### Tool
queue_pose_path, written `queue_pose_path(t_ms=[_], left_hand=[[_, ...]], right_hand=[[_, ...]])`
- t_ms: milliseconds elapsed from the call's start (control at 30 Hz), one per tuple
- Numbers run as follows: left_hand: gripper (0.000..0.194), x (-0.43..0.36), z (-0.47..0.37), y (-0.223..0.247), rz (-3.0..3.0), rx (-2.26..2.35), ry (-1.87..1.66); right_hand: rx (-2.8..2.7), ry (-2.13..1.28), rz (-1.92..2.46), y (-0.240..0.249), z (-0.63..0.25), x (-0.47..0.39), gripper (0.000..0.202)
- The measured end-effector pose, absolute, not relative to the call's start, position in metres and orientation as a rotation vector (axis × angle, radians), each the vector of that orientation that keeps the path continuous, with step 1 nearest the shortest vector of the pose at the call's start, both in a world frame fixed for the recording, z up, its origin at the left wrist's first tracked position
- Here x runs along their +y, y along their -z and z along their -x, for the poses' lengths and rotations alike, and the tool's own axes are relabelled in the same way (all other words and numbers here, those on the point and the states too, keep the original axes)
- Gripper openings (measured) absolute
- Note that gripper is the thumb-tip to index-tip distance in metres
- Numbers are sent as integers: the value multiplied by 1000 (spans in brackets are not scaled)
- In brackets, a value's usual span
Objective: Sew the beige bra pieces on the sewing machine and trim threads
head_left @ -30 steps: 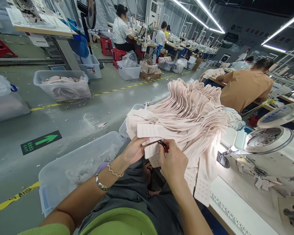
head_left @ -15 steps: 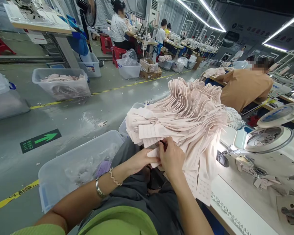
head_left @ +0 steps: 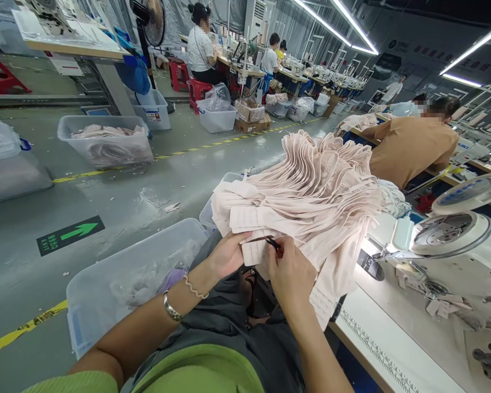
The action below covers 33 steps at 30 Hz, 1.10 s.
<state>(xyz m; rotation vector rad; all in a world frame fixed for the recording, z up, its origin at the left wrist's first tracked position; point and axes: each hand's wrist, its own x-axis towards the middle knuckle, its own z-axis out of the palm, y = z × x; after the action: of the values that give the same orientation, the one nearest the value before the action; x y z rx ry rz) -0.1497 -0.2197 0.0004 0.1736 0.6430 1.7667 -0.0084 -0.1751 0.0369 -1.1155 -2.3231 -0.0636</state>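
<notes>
A large pile of pale pink garments lies over my lap and the sewing table's edge. My left hand is closed on the end of a pale fabric strip that hangs at the pile's near side. In my right hand are small dark scissors, their thin blades pointing left along the strip's upper edge. The tips of the blades lie close to my left fingers. Some of my right fingers are hidden behind the hand.
A sewing machine stands on the white table at the right. Left of my legs is a clear plastic bin with bags in it. A person in a brown top sits beyond the pile.
My left hand has shifted left and the hands are further apart. The strip end between them now shows more fully, and the scissors' blades have come into clearer view.
</notes>
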Motion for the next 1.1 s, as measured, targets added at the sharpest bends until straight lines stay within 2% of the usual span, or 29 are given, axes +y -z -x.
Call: queue_pose_path(t_ms=[133,267,400,500,567,733,1000,1100], left_hand=[[58,-222,147,1,-185,612,-1781],[45,-229,139,7,-261,579,-1700],[28,-232,130,13,-420,701,-1444],[19,-226,134,9,-330,786,-1570],[21,-221,142,3,-203,745,-1678],[23,-217,152,-10,-68,655,-1685],[32,-225,145,-8,-63,634,-1698],[28,-226,143,-4,-93,599,-1680]], right_hand=[[-2395,137,1203,-38,12,-172,6],[-2444,52,1271,-37,15,-167,7],[-2434,5,1303,-31,13,-164,8],[-2335,-37,1196,-30,5,-169,16],[-2260,-47,1116,-31,-1,-174,24],[-2246,-5,1082,-36,-6,-182,31],[-2394,154,1212,-33,3,-179,15],[-2429,192,1272,-32,5,-176,12]])
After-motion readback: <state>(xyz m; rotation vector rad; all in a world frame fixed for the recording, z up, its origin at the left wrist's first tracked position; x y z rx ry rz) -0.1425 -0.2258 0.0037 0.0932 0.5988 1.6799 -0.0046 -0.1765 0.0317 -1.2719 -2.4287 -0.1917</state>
